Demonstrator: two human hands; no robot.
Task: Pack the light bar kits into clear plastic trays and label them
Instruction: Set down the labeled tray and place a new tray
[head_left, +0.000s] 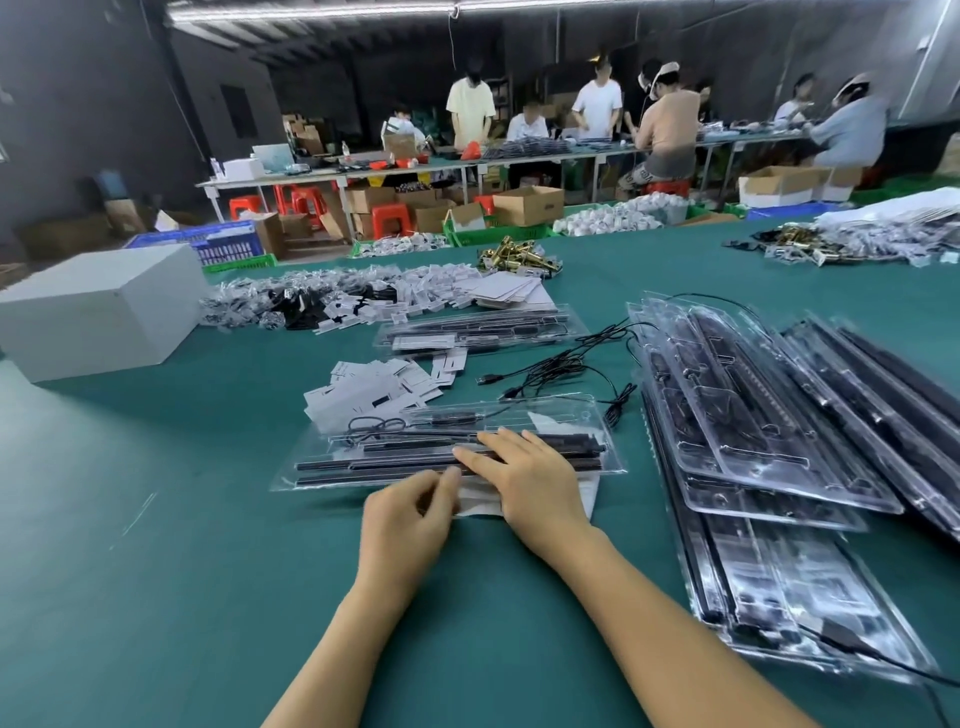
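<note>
Pressing flat right hand (535, 480) fingers on the tray (332, 457) lying crosswise at centre frame, I see my left hand (410, 512) pinching white paper (480, 501) at its near edge.

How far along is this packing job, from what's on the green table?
Done: one filled clear plastic tray lies farther back, a white label on it. In hand: the right hand presses flat on the near clear tray of black light bars, while the left hand pinches a white paper at its edge. Left: loose black cables, white label cards, stacked trays.
</note>
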